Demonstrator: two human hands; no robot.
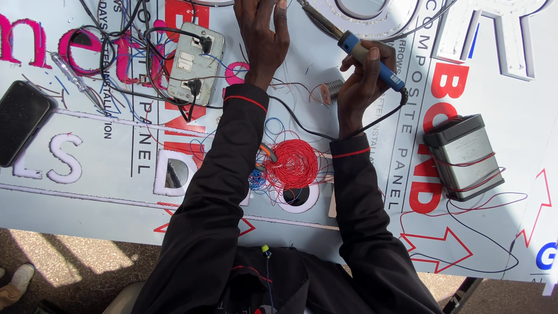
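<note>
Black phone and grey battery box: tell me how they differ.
The black phone is thin, flat and dark, with no wires on it; the grey battery box is thick, blocky and wrapped in red wires. The phone lies at the panel's left edge, the box at the right. Both rest on the printed panel, untouched.

Wire coil and socket box crowd the hands.

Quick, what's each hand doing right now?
Left hand: fingers pressed down at the panel's top edge; a grip cannot be told.
Right hand: closed around the blue soldering iron.
</note>
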